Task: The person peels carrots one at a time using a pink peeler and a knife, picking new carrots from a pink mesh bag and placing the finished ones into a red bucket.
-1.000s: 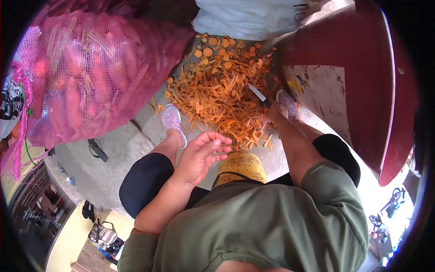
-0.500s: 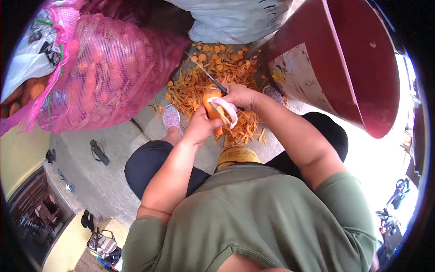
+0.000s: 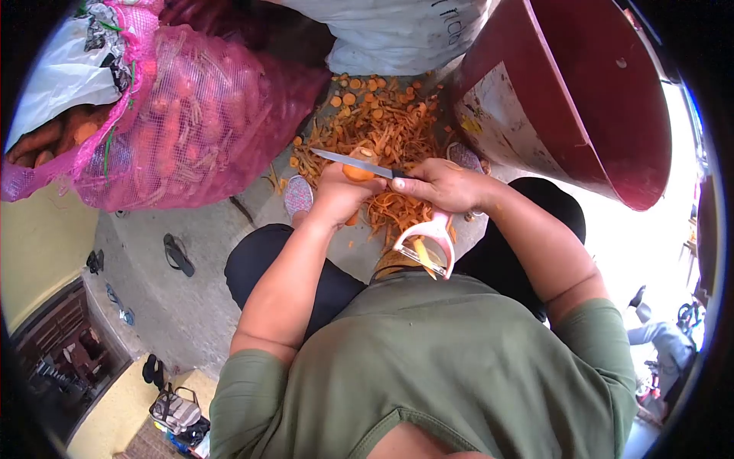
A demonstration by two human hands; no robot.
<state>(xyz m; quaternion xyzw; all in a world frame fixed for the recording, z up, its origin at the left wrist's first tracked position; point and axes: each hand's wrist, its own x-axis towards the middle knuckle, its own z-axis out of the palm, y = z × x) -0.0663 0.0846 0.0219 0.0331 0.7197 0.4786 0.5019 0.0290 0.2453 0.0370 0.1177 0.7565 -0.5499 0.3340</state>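
My left hand (image 3: 342,191) is closed around a carrot (image 3: 359,170), whose thick end shows above the fingers. In my right hand (image 3: 446,183) are two tools at once. A knife (image 3: 344,159) with a dark handle points left, its blade lying across the top of the carrot. Below the same hand hangs a pink peeler (image 3: 436,234), with a strip of peel caught at its blade. Carrot peelings (image 3: 394,130) and cut round ends are heaped on the floor beneath both hands.
A pink mesh sack (image 3: 206,122) full of carrots stands at the left. A large dark red bucket (image 3: 558,115) leans at the right, and a white sack (image 3: 405,38) sits at the back. Flip-flops (image 3: 178,255) lie on the concrete floor.
The peeler has swung away from the carrot and now hangs below my right hand. The knife blade has turned level and come onto the carrot's top end.
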